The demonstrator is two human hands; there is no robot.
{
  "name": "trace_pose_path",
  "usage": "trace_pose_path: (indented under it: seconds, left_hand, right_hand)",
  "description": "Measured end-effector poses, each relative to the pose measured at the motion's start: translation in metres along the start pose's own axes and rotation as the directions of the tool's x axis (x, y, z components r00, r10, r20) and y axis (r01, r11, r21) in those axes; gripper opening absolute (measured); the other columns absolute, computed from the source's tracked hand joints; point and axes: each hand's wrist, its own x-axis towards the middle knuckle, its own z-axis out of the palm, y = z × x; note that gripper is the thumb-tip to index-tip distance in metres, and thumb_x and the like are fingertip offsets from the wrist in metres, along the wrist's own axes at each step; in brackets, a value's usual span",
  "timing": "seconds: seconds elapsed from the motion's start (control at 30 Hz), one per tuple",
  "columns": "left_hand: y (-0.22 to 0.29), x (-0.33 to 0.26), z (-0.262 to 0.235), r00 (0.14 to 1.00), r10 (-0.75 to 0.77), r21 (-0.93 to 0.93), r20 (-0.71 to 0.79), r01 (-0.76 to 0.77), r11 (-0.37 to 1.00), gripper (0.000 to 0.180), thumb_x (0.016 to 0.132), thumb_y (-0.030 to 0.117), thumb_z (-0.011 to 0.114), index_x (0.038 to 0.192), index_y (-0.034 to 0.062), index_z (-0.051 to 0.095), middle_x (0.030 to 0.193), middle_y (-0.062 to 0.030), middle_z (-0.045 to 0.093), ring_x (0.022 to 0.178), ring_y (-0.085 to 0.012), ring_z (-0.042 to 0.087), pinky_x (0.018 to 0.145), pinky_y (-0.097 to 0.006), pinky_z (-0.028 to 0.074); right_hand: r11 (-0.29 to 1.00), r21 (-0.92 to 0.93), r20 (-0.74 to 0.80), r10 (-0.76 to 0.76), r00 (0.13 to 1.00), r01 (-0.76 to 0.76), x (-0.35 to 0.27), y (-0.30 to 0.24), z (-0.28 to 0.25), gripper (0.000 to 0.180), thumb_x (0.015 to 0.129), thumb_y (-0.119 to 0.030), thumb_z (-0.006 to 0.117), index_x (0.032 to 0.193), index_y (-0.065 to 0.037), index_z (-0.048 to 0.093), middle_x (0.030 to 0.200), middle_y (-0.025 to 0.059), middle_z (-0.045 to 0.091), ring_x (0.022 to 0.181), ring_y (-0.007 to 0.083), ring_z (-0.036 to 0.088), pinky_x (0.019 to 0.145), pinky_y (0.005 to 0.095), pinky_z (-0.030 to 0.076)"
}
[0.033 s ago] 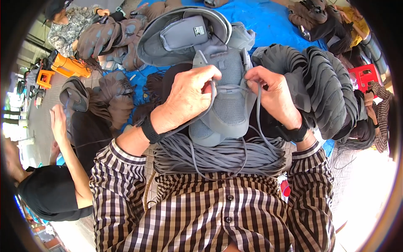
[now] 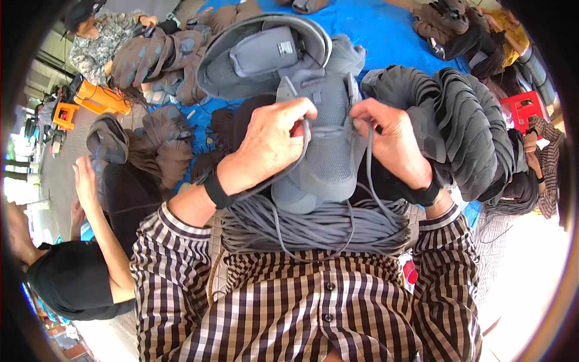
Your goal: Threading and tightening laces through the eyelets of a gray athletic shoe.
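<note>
A grey mesh shoe upper (image 2: pixel 329 142) lies toe toward me in front of my chest, with a lace running across its throat. My left hand (image 2: pixel 271 133) is closed at the upper's left side, pinching the grey shoelace (image 2: pixel 301 148) between thumb and forefinger. On the other side, my right hand (image 2: pixel 395 136) pinches lace at the row of eyelets. A second grey toe (image 2: pixel 295 196) shows under the first. Across my lap rests a thick bundle of grey laces (image 2: pixel 313 226), from which loose strands loop up beside the shoe upper.
Beyond the upper sits an opened grey upper (image 2: pixel 265 54) with a label. Stacked grey uppers (image 2: pixel 470 127) stand at the right, brown-grey ones (image 2: pixel 163 142) at the left. A co-worker in black (image 2: pixel 78 277) sits close on my left. A blue tarp (image 2: pixel 392 36) covers the ground ahead.
</note>
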Motion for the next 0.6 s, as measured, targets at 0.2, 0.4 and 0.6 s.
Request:
trace_pose_path:
  seconds: [0.2, 0.4, 0.6]
  left_hand:
    - [-0.002, -0.007, -0.002, 0.978, -0.189, -0.039, 0.088, 0.193, 0.980, 0.019, 0.080, -0.003, 0.055, 0.097, 0.0040, 0.058, 0.066, -0.0028, 0.054, 0.056, -0.0076, 0.050, 0.054, -0.023, 0.041]
    - [0.006, -0.002, -0.003, 0.975, -0.187, 0.134, 0.121, 0.170, 0.976, 0.019, 0.082, -0.003, 0.058, 0.099, 0.0051, 0.057, 0.066, -0.0041, 0.053, 0.056, -0.0105, 0.051, 0.055, -0.026, 0.042]
    - [0.004, -0.002, -0.026, 0.966, -0.036, 0.117, 0.256, 0.006, 0.993, 0.031, 0.086, -0.004, 0.056, 0.114, 0.0073, 0.057, 0.075, -0.0058, 0.054, 0.062, -0.0180, 0.054, 0.061, -0.028, 0.045]
  right_hand:
    - [0.972, -0.115, 0.007, -0.208, 0.978, 0.207, -0.004, 0.005, 0.004, 0.017, 0.076, 0.006, 0.059, 0.091, -0.002, 0.058, 0.077, 0.0163, 0.061, 0.072, 0.0342, 0.063, 0.064, 0.0388, 0.050]
    - [0.996, 0.077, 0.084, 0.036, 0.996, -0.043, 0.001, 0.009, -0.005, 0.020, 0.075, 0.007, 0.061, 0.093, -0.001, 0.057, 0.068, 0.0123, 0.061, 0.066, 0.0284, 0.065, 0.061, 0.0351, 0.050]
    - [0.970, -0.084, 0.121, -0.215, 0.969, 0.226, -0.004, 0.016, -0.022, 0.026, 0.078, 0.010, 0.057, 0.101, -0.001, 0.056, 0.083, 0.0150, 0.063, 0.078, 0.0297, 0.065, 0.067, 0.0377, 0.051]
